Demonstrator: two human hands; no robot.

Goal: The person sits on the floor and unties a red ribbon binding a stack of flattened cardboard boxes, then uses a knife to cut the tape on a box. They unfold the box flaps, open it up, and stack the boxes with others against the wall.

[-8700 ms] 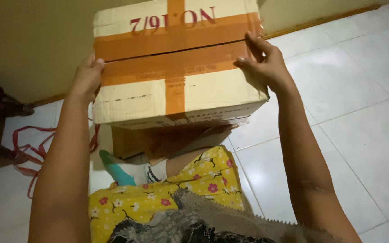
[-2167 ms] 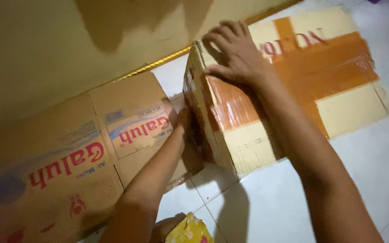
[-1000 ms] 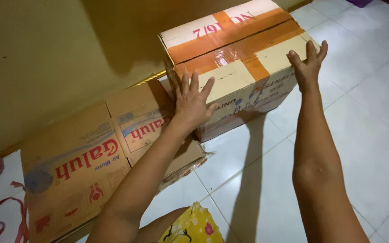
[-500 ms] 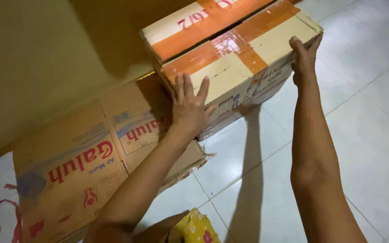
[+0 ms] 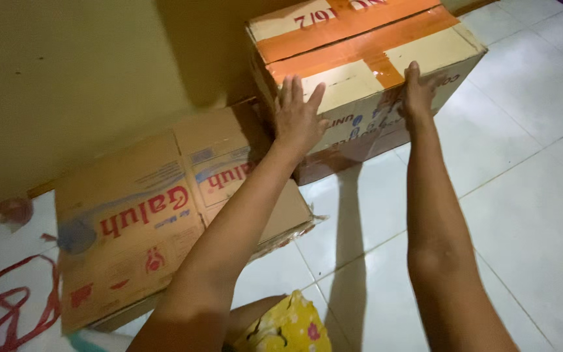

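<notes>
Floor: white tiles (image 5: 529, 195) are meeting a yellow wall (image 5: 86, 78) at far left.
Box: a taped carton (image 5: 360, 58) is resting far centre, just beside a flattened carton (image 5: 144, 208).
Hands: the left hand (image 5: 298, 117) and right hand (image 5: 418, 91) are pressing it, fingers spread flat.
Near left: red cord (image 5: 8, 313) is lying loose.

Two bare arms reach out over a white tiled floor (image 5: 529, 215). The left hand (image 5: 298, 117) and the right hand (image 5: 418, 91) press flat, fingers spread, against the near side of a cardboard box (image 5: 360, 78) crossed with orange tape. A flattened carton (image 5: 164, 208) lies just beside it, against a yellow wall (image 5: 79, 72)
</notes>
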